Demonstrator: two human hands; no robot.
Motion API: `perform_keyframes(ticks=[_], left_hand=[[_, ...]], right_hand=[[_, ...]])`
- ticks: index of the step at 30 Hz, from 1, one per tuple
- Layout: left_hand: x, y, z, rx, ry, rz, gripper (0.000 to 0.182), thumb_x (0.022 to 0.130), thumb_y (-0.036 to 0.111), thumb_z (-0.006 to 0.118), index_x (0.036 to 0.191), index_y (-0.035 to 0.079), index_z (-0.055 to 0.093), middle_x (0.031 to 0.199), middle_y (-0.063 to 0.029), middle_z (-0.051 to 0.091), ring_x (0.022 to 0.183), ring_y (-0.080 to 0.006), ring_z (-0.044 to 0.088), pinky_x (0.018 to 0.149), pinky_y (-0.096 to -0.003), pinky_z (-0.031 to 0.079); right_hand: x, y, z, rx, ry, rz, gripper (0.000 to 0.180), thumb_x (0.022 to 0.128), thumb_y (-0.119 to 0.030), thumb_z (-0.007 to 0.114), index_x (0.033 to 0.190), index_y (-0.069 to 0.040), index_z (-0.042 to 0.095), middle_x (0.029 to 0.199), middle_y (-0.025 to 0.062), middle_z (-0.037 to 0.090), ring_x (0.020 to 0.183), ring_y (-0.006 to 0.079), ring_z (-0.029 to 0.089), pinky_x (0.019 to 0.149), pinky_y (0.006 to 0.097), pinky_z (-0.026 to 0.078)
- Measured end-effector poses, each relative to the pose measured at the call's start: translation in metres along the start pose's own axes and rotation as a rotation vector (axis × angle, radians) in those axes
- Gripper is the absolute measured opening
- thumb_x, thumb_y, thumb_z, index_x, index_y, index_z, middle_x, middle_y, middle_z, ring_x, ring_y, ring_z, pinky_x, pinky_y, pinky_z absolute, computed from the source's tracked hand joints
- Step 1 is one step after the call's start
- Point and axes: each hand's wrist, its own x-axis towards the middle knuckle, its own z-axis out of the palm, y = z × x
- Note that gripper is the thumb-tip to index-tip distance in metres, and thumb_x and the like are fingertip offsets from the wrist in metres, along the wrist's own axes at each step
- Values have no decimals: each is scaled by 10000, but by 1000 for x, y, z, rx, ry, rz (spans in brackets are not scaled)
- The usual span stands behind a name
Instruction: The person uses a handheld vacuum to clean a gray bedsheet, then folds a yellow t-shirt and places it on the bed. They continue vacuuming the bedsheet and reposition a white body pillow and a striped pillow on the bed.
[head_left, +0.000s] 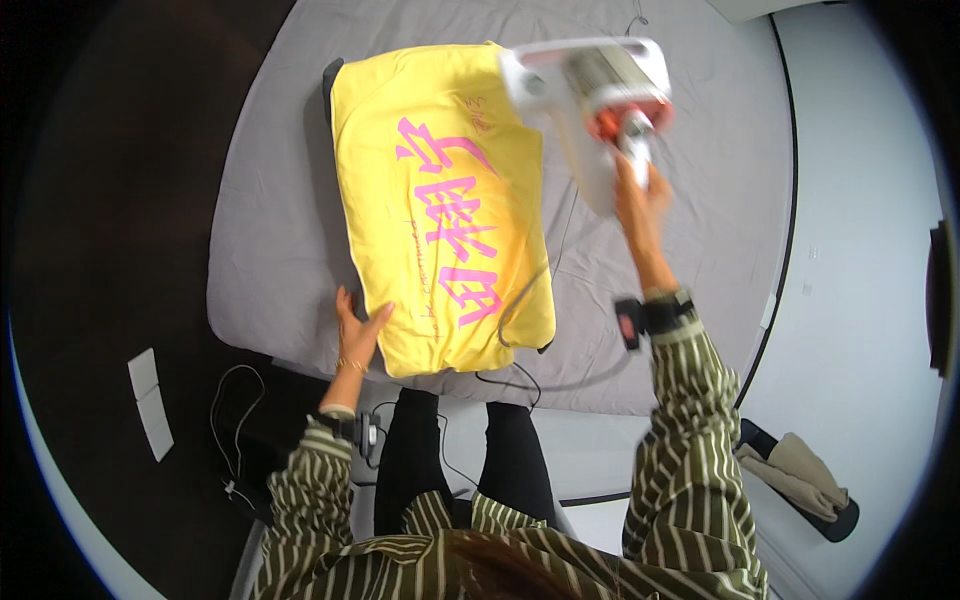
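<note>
A flat, pillow-like item in a yellow cover (379, 187) with pink lettering lies on a bed with a grey sheet (270, 285). Dark material shows along its left edge. My left hand (358, 330) grips the lower left edge, thumb on the yellow cloth and fingers along the side. In my right hand (641, 199) is the handle of a white handheld vacuum cleaner (532, 82), which has a see-through dust cup and red parts. The vacuum is motion-blurred and overlaps the cover's upper right edge in view; whether it touches the cloth, I cannot tell.
A grey power cord (517, 300) loops over the yellow cover and trails past the bed's near edge. Another cable (240, 420) lies on the dark floor at left. Two white cards (150, 405) are farther left. Beige cloth (802, 472) rests on a dark object at lower right.
</note>
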Motion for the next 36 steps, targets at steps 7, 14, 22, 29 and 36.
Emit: perform_keyframes(ticks=[7,14,22,29,36], left_hand=[[5,50,109,-243,49,-272,471,692,165,756,1069,-99,657,999,-171,686,785,-246,677,691,-383,555],[-91,94,204,-422,47,-72,128,629,97,535,574,162,440,672,12,448,609,-146,432,620,-280,397],[-158,91,127,-378,-28,300,122,666,45,478,548,67,502,629,2,500,598,-109,483,563,-245,393],[-110,28,110,-826,-503,267,268,793,247,754,813,-8,676,788,-92,651,715,-174,645,729,-293,539],[-33,-242,-107,-635,-840,302,466,936,254,695,1307,60,492,1253,-90,556,1118,-158,581,913,-322,502]], right_hand=[[-131,140,-296,-170,-151,143,288,911,-214,677,793,35,593,582,17,439,579,66,395,482,302,321],[-286,317,-464,-280,-425,137,285,788,-270,800,782,-13,679,565,139,606,463,252,593,475,352,455],[-391,410,-339,-421,-892,-162,386,821,-436,735,867,-53,718,628,176,650,566,369,648,562,453,521],[-548,320,-73,-475,-891,76,435,848,-458,718,888,-26,702,662,228,648,627,425,650,597,493,516],[-631,238,247,-597,-871,-86,419,822,-431,735,901,-22,698,681,241,649,656,440,652,602,506,511]])
